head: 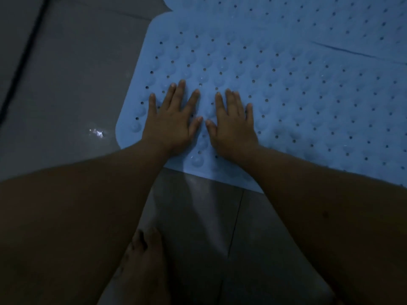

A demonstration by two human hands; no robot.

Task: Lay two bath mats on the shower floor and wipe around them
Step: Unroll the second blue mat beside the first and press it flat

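A light blue bath mat (297,102) with small holes and round bumps lies flat on the dark grey tiled shower floor (66,84). A second blue mat (330,18) of the same kind lies beyond it at the top right, their edges meeting along a dark seam. My left hand (171,122) and my right hand (233,124) press flat on the near mat close to its left end, side by side, fingers straight and spread, thumbs almost touching. Neither hand holds anything.
Wet grey floor tiles surround the mats, with a bright glint of water (98,133) left of the near mat. A dark grout line (24,60) runs diagonally at the far left. My bare foot (143,260) stands on the tile just below the mat's near edge.
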